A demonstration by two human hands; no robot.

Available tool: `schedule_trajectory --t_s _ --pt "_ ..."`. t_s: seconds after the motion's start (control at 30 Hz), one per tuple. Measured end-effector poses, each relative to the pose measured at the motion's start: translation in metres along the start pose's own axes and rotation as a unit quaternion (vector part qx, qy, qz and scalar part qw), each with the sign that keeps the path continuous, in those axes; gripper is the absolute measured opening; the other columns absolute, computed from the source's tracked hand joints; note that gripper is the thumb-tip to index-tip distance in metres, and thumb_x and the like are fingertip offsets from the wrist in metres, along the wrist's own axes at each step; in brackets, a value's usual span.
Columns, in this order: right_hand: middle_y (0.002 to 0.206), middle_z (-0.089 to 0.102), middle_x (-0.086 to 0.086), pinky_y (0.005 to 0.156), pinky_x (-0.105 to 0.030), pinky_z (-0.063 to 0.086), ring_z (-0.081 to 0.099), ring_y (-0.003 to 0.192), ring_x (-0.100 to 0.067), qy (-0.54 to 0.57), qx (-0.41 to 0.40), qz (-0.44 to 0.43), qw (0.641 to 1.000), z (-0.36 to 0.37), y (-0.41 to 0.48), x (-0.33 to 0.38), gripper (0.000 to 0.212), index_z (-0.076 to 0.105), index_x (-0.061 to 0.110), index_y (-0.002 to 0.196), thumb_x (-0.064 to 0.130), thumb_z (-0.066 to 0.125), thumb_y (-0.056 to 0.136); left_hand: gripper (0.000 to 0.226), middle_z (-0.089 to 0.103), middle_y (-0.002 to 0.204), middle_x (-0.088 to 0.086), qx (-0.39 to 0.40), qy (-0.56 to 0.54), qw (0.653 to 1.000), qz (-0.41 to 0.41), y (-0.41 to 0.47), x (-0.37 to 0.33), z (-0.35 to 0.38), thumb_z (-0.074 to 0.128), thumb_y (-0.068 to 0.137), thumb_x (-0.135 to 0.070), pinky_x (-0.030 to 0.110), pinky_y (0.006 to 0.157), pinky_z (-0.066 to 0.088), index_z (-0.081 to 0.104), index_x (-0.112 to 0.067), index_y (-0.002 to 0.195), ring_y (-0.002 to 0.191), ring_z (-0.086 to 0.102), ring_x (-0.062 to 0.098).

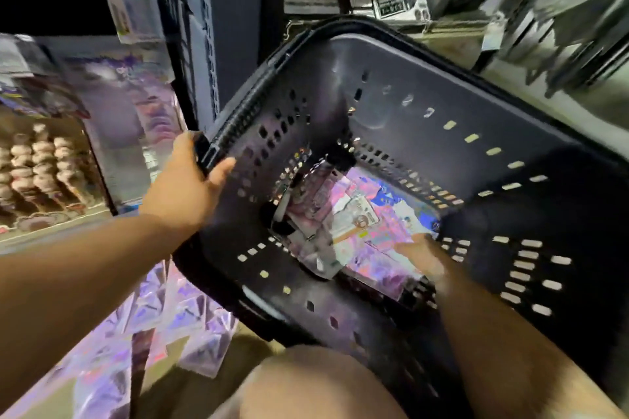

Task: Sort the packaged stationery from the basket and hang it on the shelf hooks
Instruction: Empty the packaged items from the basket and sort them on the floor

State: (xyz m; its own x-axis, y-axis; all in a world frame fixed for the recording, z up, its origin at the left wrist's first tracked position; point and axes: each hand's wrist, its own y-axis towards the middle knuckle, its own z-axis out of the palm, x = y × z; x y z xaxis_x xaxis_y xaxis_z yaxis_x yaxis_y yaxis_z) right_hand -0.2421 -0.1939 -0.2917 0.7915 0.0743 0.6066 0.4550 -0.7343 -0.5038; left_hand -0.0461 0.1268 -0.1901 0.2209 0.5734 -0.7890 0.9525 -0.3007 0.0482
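Packets [360, 214] are lying in a heap at the bottom of the dark basket [374, 78], which is tilting toward the camera. The left hand [190, 180] is gripping the basket's rim, its fingers curling round the edge. The right hand [422, 255] is reaching inside and touching the packets; blur is hiding whether it is holding one. Loose packets [170, 316] are lying below the basket, left of a knee [306, 384].

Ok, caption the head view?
Left hand grips the rim of the dark perforated plastic basket; right hand reaches for shiny purple stationery packets inside.
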Motion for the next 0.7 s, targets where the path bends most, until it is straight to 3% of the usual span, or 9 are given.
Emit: schedule_trajectory --t_s 0.07,0.13,0.17,0.27,0.37,0.47,0.57,0.7 --pt "0.084 0.051 0.003 0.057 -0.017 0.037 0.048 0.068 -0.010 -0.056 -0.032 0.026 0.998 0.004 0.022 -0.021 0.030 0.051 0.019 0.100 0.023 0.075 0.082 0.052 0.057 0.118 0.009 0.007 -0.008 1.000 0.001 -0.003 -0.001 0.001 0.059 0.095 -0.033 0.025 0.078 0.029 0.039 -0.010 0.136 0.113 0.055 0.032" --pt "0.103 0.056 -0.006 0.069 -0.024 0.042 0.050 0.085 -0.017 -0.034 -0.055 0.040 0.997 0.003 0.036 -0.034 0.067 0.047 0.008 0.125 0.028 0.083 0.071 0.050 0.049 0.109 0.002 0.004 -0.006 1.000 0.009 -0.006 -0.003 0.003 0.058 0.095 -0.029 0.021 0.075 0.025 0.039 -0.009 0.136 0.102 0.052 0.025" --pt "0.110 0.055 -0.007 0.076 -0.027 0.042 0.051 0.093 -0.017 -0.023 -0.059 0.041 0.997 0.004 0.040 -0.036 0.072 0.045 0.009 0.126 0.029 0.084 0.069 0.050 0.047 0.108 0.001 0.001 -0.004 1.000 0.013 -0.008 -0.003 0.005 0.058 0.095 -0.029 0.020 0.074 0.024 0.039 -0.009 0.136 0.097 0.048 0.020" --pt "0.118 0.059 -0.004 0.086 -0.029 0.047 0.058 0.109 -0.025 -0.070 -0.098 0.039 0.992 0.003 0.045 -0.030 0.079 0.055 0.018 0.118 0.051 0.077 0.050 0.049 0.047 0.107 0.003 0.001 -0.009 1.000 0.018 -0.010 -0.005 0.007 0.057 0.094 -0.031 0.025 0.077 0.027 0.039 -0.010 0.135 0.092 0.042 0.017" --pt "0.101 0.070 0.000 0.078 -0.029 0.054 0.066 0.092 -0.023 -0.152 -0.129 0.020 0.980 0.000 0.072 -0.035 0.082 0.065 0.020 0.099 0.069 0.062 0.033 0.048 0.046 0.107 0.001 0.000 -0.003 1.000 0.021 -0.008 -0.007 0.009 0.056 0.094 -0.033 0.029 0.078 0.028 0.039 -0.012 0.134 0.092 0.043 0.018" --pt "0.113 0.066 -0.005 0.087 -0.032 0.051 0.062 0.105 -0.027 -0.159 -0.140 0.018 0.977 -0.003 0.086 -0.023 0.092 0.061 0.018 0.108 0.074 0.069 0.036 0.047 0.048 0.105 0.001 -0.011 -0.014 1.000 0.025 -0.005 -0.010 0.010 0.057 0.094 -0.031 0.030 0.079 0.029 0.040 -0.012 0.134 0.091 0.046 0.020" --pt "0.144 0.044 -0.011 0.107 -0.039 0.039 0.041 0.134 -0.030 -0.140 -0.118 0.026 0.983 0.000 0.092 -0.003 0.114 0.040 0.013 0.139 0.066 0.081 0.047 0.053 0.048 0.107 0.000 -0.018 -0.011 0.999 0.027 -0.002 -0.008 0.012 0.062 0.092 -0.034 0.031 0.081 0.030 0.040 -0.014 0.136 0.092 0.046 0.020" --pt "0.154 0.030 -0.010 0.109 -0.042 0.034 0.030 0.141 -0.032 -0.110 -0.092 0.041 0.989 0.010 0.107 0.006 0.127 0.022 0.016 0.148 0.062 0.086 0.049 0.065 0.051 0.108 -0.004 -0.035 -0.009 0.999 0.030 0.000 -0.004 0.013 0.062 0.083 -0.055 0.038 0.085 0.038 0.041 -0.022 0.135 0.094 0.050 0.022"
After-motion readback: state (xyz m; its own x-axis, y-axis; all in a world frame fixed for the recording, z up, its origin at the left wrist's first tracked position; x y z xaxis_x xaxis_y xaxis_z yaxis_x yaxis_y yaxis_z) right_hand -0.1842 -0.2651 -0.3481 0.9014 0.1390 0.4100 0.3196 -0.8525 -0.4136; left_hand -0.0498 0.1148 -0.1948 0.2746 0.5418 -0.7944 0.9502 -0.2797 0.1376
